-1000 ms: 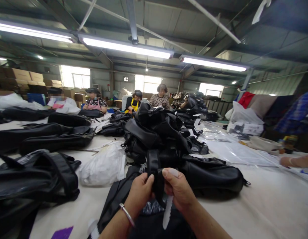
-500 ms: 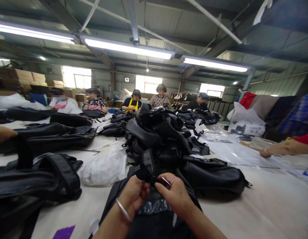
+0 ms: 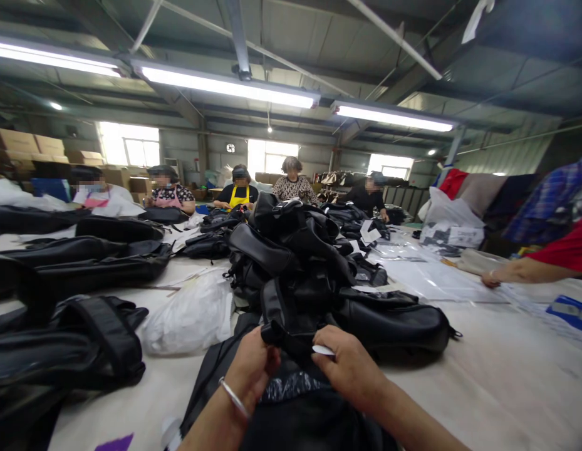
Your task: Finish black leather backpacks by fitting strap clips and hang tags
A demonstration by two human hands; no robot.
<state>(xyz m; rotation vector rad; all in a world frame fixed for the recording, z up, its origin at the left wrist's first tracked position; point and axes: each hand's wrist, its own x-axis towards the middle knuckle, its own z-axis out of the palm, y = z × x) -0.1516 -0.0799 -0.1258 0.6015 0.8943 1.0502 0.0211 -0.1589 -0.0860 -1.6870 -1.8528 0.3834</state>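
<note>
In the head view, my left hand [image 3: 252, 362] is closed on a black strap [image 3: 276, 305] of a backpack, and the webbing runs on toward the other hand. My right hand [image 3: 351, 363] pinches a small flat white piece [image 3: 324, 351] between thumb and forefinger; its kind I cannot make out. Whether these right fingers also grip the strap is hidden. Beneath both hands lies the black backpack [image 3: 314, 418], with a shiny clear plastic strip [image 3: 291, 387] across it. Right behind it rises a heap of black backpacks [image 3: 291, 250].
A white plastic bag [image 3: 190, 319] sits left of the heap. More black bags [image 3: 103, 338] lie on the left table. Clear plastic sheets [image 3: 422, 279] cover the right side, where a co-worker's red-sleeved arm [image 3: 520, 272] reaches in. Several co-workers [image 3: 293, 178] sit across the table.
My right hand has moved right, away from my left, and the white piece shows more. The view has shifted slightly to the right.
</note>
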